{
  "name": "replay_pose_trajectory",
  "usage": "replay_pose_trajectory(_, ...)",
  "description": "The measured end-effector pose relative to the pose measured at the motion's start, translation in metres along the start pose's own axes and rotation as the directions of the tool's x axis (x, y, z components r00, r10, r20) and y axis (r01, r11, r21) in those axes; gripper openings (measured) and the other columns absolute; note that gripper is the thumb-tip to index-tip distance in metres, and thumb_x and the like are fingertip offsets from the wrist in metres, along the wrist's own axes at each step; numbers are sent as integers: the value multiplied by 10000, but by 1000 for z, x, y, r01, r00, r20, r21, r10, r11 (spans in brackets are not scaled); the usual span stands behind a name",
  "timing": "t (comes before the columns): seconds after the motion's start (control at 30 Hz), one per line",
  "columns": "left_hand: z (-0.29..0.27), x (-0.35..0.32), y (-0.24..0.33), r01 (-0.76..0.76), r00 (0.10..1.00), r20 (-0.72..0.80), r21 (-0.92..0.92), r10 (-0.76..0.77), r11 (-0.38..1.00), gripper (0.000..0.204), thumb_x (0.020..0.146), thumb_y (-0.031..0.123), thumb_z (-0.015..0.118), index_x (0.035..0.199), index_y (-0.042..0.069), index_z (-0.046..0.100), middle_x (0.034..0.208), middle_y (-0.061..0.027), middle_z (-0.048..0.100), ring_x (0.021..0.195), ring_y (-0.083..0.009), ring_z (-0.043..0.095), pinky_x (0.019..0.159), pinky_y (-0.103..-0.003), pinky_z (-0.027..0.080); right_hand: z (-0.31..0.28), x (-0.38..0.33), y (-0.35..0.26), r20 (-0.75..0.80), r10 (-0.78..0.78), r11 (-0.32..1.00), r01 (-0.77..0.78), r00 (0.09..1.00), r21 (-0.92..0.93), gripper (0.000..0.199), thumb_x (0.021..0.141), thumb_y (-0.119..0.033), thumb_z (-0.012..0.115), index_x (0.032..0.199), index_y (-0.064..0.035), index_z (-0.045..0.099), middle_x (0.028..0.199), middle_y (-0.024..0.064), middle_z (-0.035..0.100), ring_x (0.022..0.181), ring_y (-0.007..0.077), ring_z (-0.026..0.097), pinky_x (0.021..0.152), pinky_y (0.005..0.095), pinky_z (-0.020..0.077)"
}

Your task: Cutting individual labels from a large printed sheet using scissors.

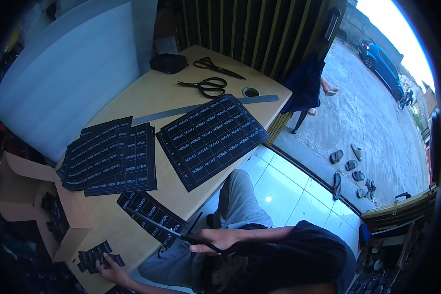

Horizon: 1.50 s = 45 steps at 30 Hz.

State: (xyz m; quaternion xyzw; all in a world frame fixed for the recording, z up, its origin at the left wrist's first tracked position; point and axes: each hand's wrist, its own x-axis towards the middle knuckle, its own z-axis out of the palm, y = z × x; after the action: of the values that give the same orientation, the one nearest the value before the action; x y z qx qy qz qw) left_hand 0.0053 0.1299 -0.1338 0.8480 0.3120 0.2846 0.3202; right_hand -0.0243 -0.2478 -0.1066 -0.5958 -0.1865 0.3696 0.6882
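Cutting, scissors [166,229] in right hand [214,240] grip, blades across label strip [151,211]

Dim bluish indoors, overexposed daylight upper right, fisheye-bent dark rim

At the lower centre of the frame the person wears a dark short-sleeved shirt [308,250], loose over the upper body. Light grey trousers [235,201] cover the legs, creased at the knee. Both forearms are bare, without watch or ring that can be made out.

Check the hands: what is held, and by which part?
Right hand holds scissors by the handles, blades across a black label strip. Left hand presses cut labels.
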Motion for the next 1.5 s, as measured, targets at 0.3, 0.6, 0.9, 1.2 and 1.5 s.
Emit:
replay_pose_trajectory(0.3, 0, -12, 18, -322, 914, -115, 376, 389, 869, 528, 843, 455, 590, 1038, -34, 614, 865, -208, 569, 815, -301, 546, 670, -362, 468, -4, 1, -2, -9, -41, 998, 41, 999, 38, 563, 931, -520, 382, 752, 4, 481, 469, -3, 421, 419, 97, 485, 401, 232, 360)
replay_pose_trajectory(0.6, 30, -135, 118, -362, 882, 248, -184, 400, 914, 310, 841, 207, 636, 1079, 18, 580, 970, -127, 568, 839, -242, 541, 760, -360, 438, -12, -6, -1, -177, -283, 952, 253, 943, -173, 473, 892, -431, 540, 833, 38, 544, 693, 94, 530, 677, 171, 540, 595, 325, 431)
replay_pose_trajectory(0.9, 32, -187, 94, 228, 773, 632, -365, 60, 902, 197, 888, 158, 593, 778, 12, 520, 699, -9, 510, 632, -81, 463, 583, -228, 368, -24, -41, -10, -205, -213, 967, 175, 955, -187, 483, 826, -472, 606, 858, -2, 501, 725, 59, 496, 685, 140, 473, 619, 308, 395)
replay_pose_trajectory(1.2, 41, -176, 93, 820, 526, 833, -443, -171, 363, 261, 961, 269, 469, 947, 17, 535, 792, -40, 561, 687, -108, 539, 613, -240, 441, -22, -77, -1, -154, -23, 971, -15, 988, -238, 544, 860, -535, 500, 905, 8, 509, 786, 92, 519, 751, 196, 502, 685, 335, 406)
replay_pose_trajectory(1.5, 55, -180, 102, 717, 630, 773, -544, -71, 436, 221, 912, 223, 578, 783, 44, 561, 719, -16, 577, 612, -59, 509, 546, -195, 401, -18, -132, 4, -59, 268, 929, -275, 961, -247, 644, 875, -574, 460, 1036, 45, 533, 876, 163, 587, 857, 242, 558, 749, 368, 435)
